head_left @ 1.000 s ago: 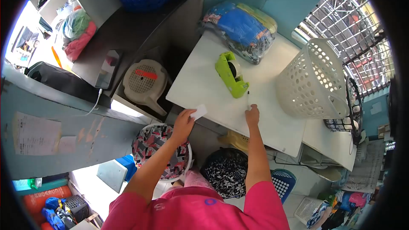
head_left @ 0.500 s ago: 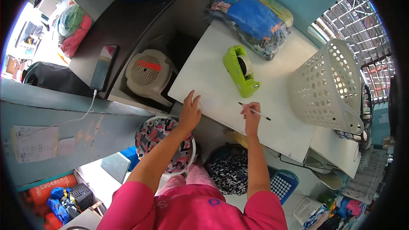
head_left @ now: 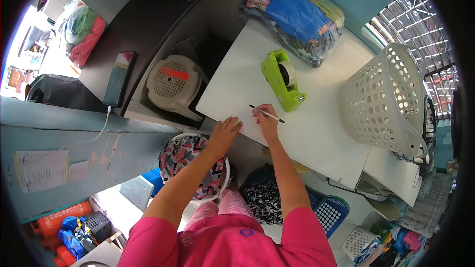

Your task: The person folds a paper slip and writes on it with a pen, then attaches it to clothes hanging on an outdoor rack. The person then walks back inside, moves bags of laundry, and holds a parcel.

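Note:
My right hand (head_left: 267, 124) grips a pen (head_left: 273, 115), which slants across the fingers over the white table (head_left: 316, 133). My left hand (head_left: 225, 134) lies at the table's front edge, fingers stretched out flat. Whether anything thin is under those fingers, I cannot tell. Just beyond my right hand stands a lime-green tape dispenser (head_left: 283, 80) with a roll of tape (head_left: 287, 73) in it.
A clear plastic bag of folded clothes (head_left: 299, 17) sits at the table's back. To the right stands a tall white laundry basket (head_left: 381, 99). A beige stool (head_left: 173, 84) and a charging phone (head_left: 118, 79) are left. Fabric-filled baskets (head_left: 190, 163) stand below the edge.
My right hand has moved left with the pen, closer to my left hand. My left hand has shifted slightly down and right, and its fingers now lie flatter.

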A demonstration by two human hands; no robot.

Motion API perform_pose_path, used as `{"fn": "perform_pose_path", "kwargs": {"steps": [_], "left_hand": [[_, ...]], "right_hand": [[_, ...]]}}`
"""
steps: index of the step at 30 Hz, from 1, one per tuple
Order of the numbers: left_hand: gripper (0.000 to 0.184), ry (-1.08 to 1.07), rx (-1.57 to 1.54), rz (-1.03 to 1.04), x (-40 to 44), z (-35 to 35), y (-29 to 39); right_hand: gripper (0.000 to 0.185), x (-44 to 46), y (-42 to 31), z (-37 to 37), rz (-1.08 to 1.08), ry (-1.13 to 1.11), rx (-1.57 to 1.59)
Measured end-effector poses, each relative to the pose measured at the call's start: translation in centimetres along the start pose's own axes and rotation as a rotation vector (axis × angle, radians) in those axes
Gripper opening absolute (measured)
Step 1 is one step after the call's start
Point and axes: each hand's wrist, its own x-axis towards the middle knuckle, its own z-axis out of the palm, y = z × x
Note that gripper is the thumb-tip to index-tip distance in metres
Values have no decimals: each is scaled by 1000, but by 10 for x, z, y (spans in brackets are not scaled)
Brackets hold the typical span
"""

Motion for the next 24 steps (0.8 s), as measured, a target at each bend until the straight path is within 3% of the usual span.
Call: {"fn": "perform_pose_path", "kwargs": {"steps": [5,11,18,24], "left_hand": [[59,-21,-78,-13,-5,-3,4],[63,-15,-139,-25,-3,-2,3],[62,-34,-259,-85,-1,-9,5],[62,-14,-267,-77,0,-9,5]], "right_hand": [[7,9,16,0,-114,-88,-210],[5,12,26,2,-129,-189,-26],[5,9,28,5,-91,-212,-64],[5,9,25,6,-179,-164,-147]]}}
